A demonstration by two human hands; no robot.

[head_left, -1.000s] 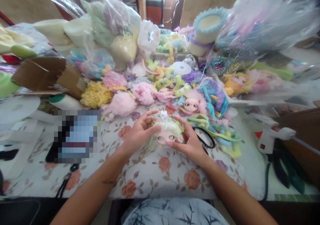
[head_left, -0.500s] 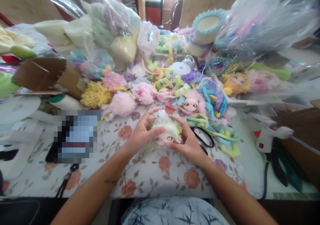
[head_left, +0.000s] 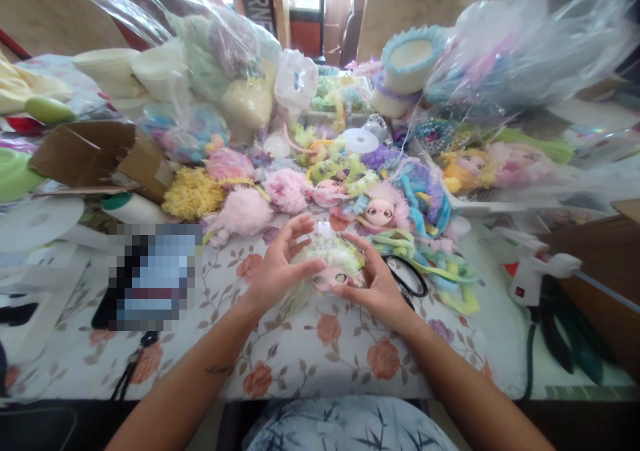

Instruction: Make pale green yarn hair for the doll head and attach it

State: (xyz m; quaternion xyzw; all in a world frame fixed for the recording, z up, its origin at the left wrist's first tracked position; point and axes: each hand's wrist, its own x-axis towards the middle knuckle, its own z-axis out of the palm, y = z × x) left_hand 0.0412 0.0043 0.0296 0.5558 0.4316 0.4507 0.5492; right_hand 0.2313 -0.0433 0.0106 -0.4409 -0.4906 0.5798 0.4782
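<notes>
A doll head (head_left: 333, 274) with a pale face, large eyes and whitish-green hair lies face-up on the flowered tablecloth (head_left: 300, 357), low in the middle. Whitish bead-like bits and a white tag (head_left: 324, 227) show at its top. My left hand (head_left: 283, 264) is at its left side, fingers spread and raised, the thumb lying over the hair. On the other side my right hand (head_left: 377, 284) holds the head between thumb and fingers. Beside the right hand is a pair of black-handled scissors (head_left: 410, 276), partly hidden by that hand.
Behind the hands lie several fluffy doll heads, including a pink-haired one (head_left: 379, 212) and a yellow one (head_left: 193, 194). A phone (head_left: 150, 277) is at left, near a cardboard box (head_left: 95, 154). At right stand a glue gun (head_left: 533, 271) and a white tray (head_left: 480, 205) with dolls.
The fingers of my left hand have lifted and spread away from the doll head's hair. My right hand keeps its hold. The view has shifted slightly.
</notes>
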